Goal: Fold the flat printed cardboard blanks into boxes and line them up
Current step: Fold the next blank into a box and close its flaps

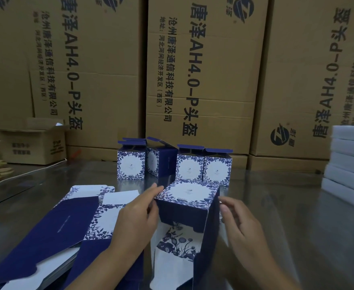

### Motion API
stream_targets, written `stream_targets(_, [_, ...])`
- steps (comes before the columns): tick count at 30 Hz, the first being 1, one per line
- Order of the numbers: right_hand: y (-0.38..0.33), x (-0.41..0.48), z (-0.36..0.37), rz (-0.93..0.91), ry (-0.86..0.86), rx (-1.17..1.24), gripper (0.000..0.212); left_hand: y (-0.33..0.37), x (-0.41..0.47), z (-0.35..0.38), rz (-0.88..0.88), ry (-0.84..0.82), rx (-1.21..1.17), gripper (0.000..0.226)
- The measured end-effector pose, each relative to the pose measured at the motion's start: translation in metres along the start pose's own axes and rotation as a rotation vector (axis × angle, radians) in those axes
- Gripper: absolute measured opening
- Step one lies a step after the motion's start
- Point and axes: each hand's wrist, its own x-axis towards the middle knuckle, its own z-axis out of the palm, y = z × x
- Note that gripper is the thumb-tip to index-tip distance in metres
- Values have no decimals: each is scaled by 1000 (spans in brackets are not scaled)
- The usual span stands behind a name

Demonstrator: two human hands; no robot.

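Four open-topped boxes (215, 170) stand behind a half-folded box (187, 194), whose corner the left hand (134, 222) pinches while the relaxed right hand (243, 225) touches its side.

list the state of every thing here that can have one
half-folded box, on its side, near end open, flaps not closed
left hand, grips the box's left edge
right hand, at the box's right wall, contact unclear
finished boxes, four upright in a row, top flaps open
flat blanks, unfolded, stacked on the table
brown carton, top flaps open
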Motion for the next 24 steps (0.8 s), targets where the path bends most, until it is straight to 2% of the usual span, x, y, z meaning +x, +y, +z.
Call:
stream_targets(4, [-3,-2,0,3,-51,-11,35,-3,5,1,-196,-6,-101,41])
stream_targets(8, [-6,-1,-2,16,-13,8,37,-5,8,-1,-325,-31,-190,42])
stream_targets(12, [-6,-1,-1,20,-31,12,38,-5,8,-2,-432,-145,-259,50])
stream_targets(16, [-7,-1,-1,30,-102,71,36,-1,6,-1,-431,-311,-297,55])
stream_targets(18, [-9,-1,-1,60,-156,151,31,0,2,1,-457,-442,-357,55])
stream_targets(20, [-9,-1,-2,93,-204,224,35,2,-1,3,-472,-552,-357,52])
stream_targets(24, [-10,-2,-3,100,-245,316,41,3,-2,7,-463,-575,-321,54])
